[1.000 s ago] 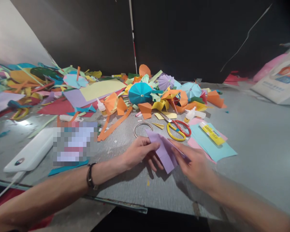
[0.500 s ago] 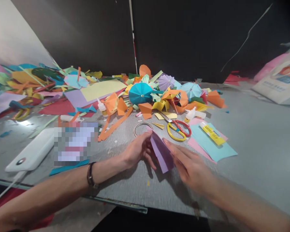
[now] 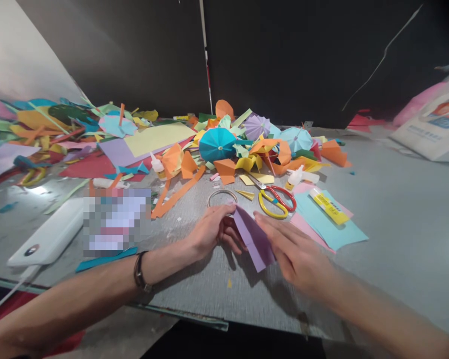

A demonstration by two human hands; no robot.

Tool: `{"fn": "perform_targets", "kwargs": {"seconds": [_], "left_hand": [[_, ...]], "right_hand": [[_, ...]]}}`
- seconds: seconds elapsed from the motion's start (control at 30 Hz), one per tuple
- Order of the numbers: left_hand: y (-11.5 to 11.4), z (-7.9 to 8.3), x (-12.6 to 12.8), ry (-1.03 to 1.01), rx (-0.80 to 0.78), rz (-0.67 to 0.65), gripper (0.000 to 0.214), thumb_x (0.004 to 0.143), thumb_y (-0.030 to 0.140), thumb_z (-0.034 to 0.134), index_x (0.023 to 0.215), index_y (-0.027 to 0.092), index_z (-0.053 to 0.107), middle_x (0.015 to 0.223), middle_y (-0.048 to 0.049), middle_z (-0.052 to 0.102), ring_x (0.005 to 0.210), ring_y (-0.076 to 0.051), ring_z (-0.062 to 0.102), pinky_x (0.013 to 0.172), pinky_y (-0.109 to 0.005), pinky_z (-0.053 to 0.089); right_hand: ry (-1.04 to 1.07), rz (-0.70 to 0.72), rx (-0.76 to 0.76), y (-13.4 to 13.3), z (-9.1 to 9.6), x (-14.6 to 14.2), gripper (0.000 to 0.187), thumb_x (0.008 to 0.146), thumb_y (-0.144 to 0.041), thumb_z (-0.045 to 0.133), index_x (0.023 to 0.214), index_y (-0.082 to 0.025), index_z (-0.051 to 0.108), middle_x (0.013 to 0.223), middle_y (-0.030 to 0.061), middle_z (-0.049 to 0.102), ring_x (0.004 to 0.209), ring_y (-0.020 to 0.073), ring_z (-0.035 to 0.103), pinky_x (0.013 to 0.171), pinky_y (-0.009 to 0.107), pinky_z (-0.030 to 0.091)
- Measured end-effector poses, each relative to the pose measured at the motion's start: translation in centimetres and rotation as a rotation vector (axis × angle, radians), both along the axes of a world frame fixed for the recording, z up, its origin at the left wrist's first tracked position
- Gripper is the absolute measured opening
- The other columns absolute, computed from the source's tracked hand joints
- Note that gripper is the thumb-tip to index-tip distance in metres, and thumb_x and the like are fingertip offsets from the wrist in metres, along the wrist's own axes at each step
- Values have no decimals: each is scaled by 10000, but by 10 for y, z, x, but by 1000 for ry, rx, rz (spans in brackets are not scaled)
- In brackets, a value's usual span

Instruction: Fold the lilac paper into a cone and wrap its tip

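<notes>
A folded sheet of purple paper (image 3: 253,239) slants between my two hands above the grey table. My left hand (image 3: 219,229) pinches its upper left corner between thumb and fingers. Along the paper's right edge, my right hand (image 3: 294,249) grips it, with some of its fingers hidden behind. Just beyond my left hand lies a metal ring (image 3: 221,191). Scissors (image 3: 277,200) with one red and one yellow handle rest past the paper, beside small folded yellow paper (image 3: 245,194).
Coloured paper scraps and paper umbrellas (image 3: 217,144) are heaped along the dark wall. At right, a yellow glue tube (image 3: 329,207) lies on blue paper (image 3: 344,234). Small glue bottles (image 3: 295,177) stand nearby. A white power bank (image 3: 48,234) and cable sit at left; a white bag (image 3: 434,124) stands far right.
The purple paper has tilted and shifted slightly right and toward me, showing more of its face. My right hand has moved slightly; my left still pinches the corner.
</notes>
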State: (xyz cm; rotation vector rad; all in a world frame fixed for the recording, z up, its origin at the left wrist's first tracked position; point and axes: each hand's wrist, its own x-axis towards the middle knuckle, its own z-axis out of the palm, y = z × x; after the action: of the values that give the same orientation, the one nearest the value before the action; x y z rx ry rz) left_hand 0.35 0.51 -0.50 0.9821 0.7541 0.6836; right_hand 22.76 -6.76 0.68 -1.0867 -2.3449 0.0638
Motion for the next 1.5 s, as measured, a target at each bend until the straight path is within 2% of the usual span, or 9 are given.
{"fn": "perform_targets", "kwargs": {"seconds": [0.13,0.37,0.53,0.7,0.9,1.13,1.27,1.4,1.5], "left_hand": [[-1,0,1,1,-26,15,452,909,525,595,795,91,651,699,-177,755,575,-255,747,533,-333,623],[-2,-1,1,-35,-73,21,445,948,498,538,764,105,638,662,-148,741,567,-234,733,578,-361,638],[0,-1,0,-22,-42,1,479,959,539,526,797,103,638,716,-146,740,584,-234,730,566,-371,644],[-4,1,0,-7,78,48,480,946,575,582,826,113,639,687,-111,713,543,-212,693,469,-315,605],[-3,0,-1,-10,49,-57,383,961,445,595,830,91,663,743,-148,744,612,-231,742,567,-339,633],[-4,0,1,0,132,-72,275,908,355,740,944,86,696,778,-108,757,660,-187,749,612,-274,618],[-3,1,0,19,148,-77,274,920,354,741,915,85,689,764,-118,763,668,-181,755,620,-257,615],[-1,4,-3,11,109,-203,277,892,346,773,931,83,698,773,-130,776,692,-202,777,598,-247,615],[-1,5,-3,7,91,-261,270,885,347,771,886,90,689,773,-143,782,687,-216,782,591,-260,618]], "right_hand": [[-135,63,97,-3,-4,-3,831,895,68,388,1667,-174,199,1568,152,524,1459,267,501,1138,499,543],[-254,88,169,-5,-3,-4,761,838,100,355,1589,-20,345,1575,223,489,1496,327,436,1131,526,538],[-119,93,66,-3,2,0,638,970,-23,438,1595,-141,380,1532,163,564,1411,287,556,1105,497,568],[110,13,-76,-1,4,4,550,1036,-99,435,1554,-284,453,1351,68,718,1181,220,724,991,398,643],[101,-23,32,-3,0,-1,493,1033,-89,434,1487,-252,534,1324,98,732,1141,274,744,946,462,646],[242,-324,-285,2,8,1,226,1021,-320,552,1096,-251,754,989,53,819,812,267,773,743,429,640],[264,-313,-467,13,10,9,295,1018,-408,562,873,-223,740,884,52,787,771,244,735,655,368,600],[355,-242,-569,20,11,15,279,998,-412,594,908,-209,762,879,53,784,741,220,729,623,329,599],[354,-252,-473,19,6,15,248,992,-398,626,1008,-220,797,967,64,813,785,229,757,650,337,623]]}}
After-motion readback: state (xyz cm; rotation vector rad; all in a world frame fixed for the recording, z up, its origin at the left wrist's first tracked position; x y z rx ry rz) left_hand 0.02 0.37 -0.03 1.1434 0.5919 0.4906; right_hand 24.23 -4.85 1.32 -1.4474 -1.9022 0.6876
